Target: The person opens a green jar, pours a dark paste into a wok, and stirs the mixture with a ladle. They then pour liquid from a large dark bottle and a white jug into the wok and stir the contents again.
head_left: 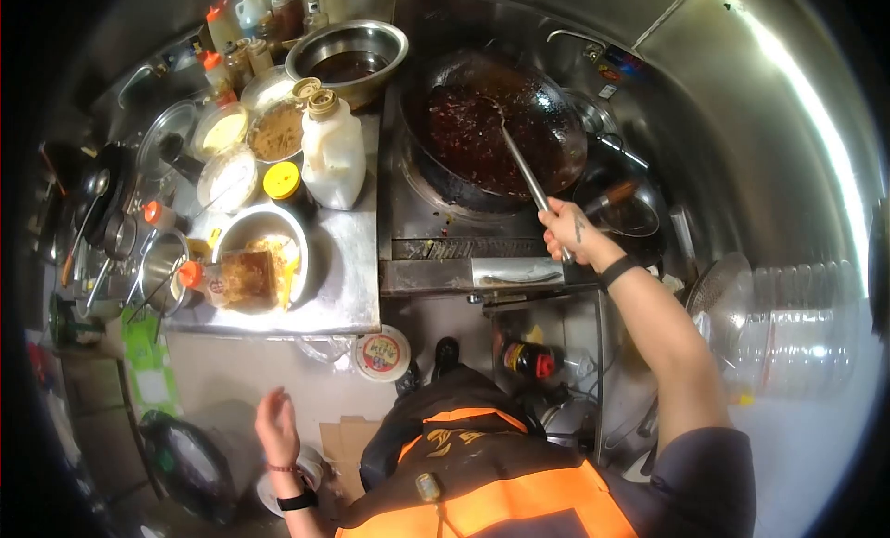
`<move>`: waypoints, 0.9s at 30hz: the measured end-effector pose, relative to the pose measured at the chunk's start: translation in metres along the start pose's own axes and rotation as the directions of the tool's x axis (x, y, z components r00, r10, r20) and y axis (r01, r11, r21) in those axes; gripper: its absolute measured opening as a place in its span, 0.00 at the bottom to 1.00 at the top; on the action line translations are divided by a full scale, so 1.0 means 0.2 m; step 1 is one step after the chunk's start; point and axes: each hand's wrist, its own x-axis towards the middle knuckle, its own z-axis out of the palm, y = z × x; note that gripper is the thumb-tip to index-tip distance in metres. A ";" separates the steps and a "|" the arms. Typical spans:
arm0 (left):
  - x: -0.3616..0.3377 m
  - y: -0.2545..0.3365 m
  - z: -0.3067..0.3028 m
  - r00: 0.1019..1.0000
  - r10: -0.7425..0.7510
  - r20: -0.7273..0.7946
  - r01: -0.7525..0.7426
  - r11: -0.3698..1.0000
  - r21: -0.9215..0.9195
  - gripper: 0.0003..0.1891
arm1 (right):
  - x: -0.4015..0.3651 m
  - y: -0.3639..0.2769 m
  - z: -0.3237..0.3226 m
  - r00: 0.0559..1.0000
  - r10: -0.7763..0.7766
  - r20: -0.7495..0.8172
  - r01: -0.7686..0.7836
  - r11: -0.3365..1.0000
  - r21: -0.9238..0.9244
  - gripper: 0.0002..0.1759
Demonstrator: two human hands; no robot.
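Observation:
My right hand [572, 230] is wrapped round the metal handle of a long ladle [522, 160]. The ladle's head sits down in a large black wok [556, 121], which stands tilted on the stove burner. Dark red-brown, glossy food [459, 121] with small bits covers the wok's bottom, and it partly hides the ladle's head. My left hand [277, 429] hangs low at my left side, below the steel counter, with nothing in it and the fingers loosely stretched.
On the steel counter [348, 302] stand a white plastic jug [334, 158], a yellow-lidded jar [282, 180], a white pot [305, 251], several seasoning bowls and a steel basin [394, 39]. A smaller pan [635, 215] lies right of the wok. Large clear plastic bottles [797, 329] stand farther right.

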 end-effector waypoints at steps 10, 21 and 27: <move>0.18 -0.03 0.11 0.995 0.028 0.091 -0.018 0.994 -0.109 0.11 | -0.79 -0.10 -0.30 0.822 -0.564 0.081 0.369 0.418 -0.830 0.26; 0.15 0.06 0.14 0.999 0.012 0.052 -0.010 0.999 -0.041 0.11 | -0.26 0.16 -0.28 0.830 -0.526 0.187 0.290 0.119 -0.950 0.34; 0.06 0.03 0.05 0.997 -0.058 -0.056 0.057 0.998 -0.026 0.11 | 0.16 0.06 -0.19 0.851 -0.505 0.140 0.192 0.052 -0.980 0.39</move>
